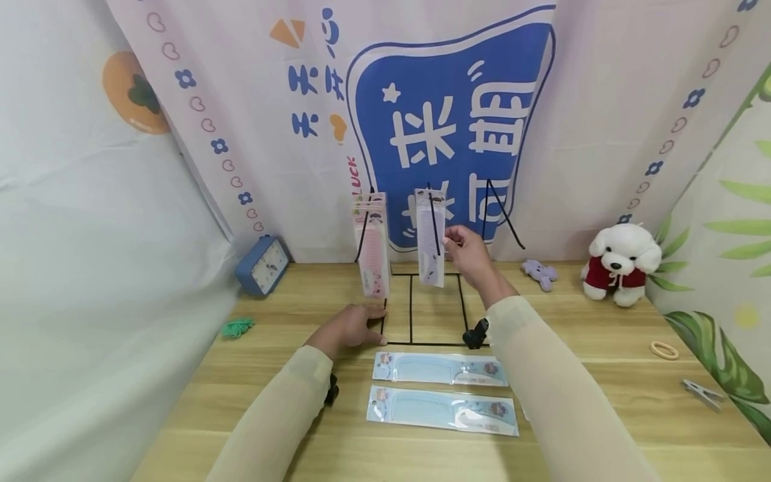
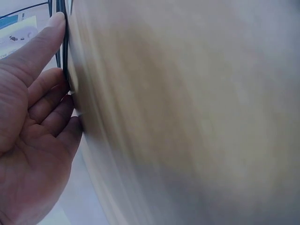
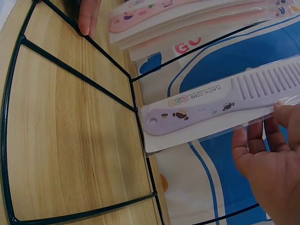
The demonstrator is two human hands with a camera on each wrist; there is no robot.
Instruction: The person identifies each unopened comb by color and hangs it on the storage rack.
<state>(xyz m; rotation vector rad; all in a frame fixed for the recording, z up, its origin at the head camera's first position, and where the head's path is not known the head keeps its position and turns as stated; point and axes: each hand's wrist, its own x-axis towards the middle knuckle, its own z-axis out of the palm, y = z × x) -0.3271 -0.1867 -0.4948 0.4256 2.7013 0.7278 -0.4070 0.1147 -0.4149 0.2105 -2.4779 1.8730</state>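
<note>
Printed cloth (image 1: 241, 87) backed the wood-grain tabletop (image 1: 614, 402), which carried a wire rack (image 1: 411, 314). Clock positions were referenced to the centre of the rack base in the head view. The purple comb pack (image 1: 425, 248) was upright at 12 o'clock, at the middle hook (image 1: 434, 221). The right hand (image 1: 472, 258), between 1 and 2 o'clock, pinched its edge. The left hand (image 1: 352, 327), between 8 and 9, was relaxed, thumb extended, touching the base wire. Pink comb packs (image 1: 375, 261) hung between 10 and 11; two blue comb packs (image 1: 442, 408) lay at 6.

Hazards: incomplete seating on the hook could have dropped the purple pack upon release; a sideways pull could have tipped the rack if unrestrained.

Limits: hole engagement was indistinct; overlapping pink packs defied counting; the right sleeve (image 1: 560, 381) covered tabletop near 5 o'clock; left-hand pressure could not be told.
</note>
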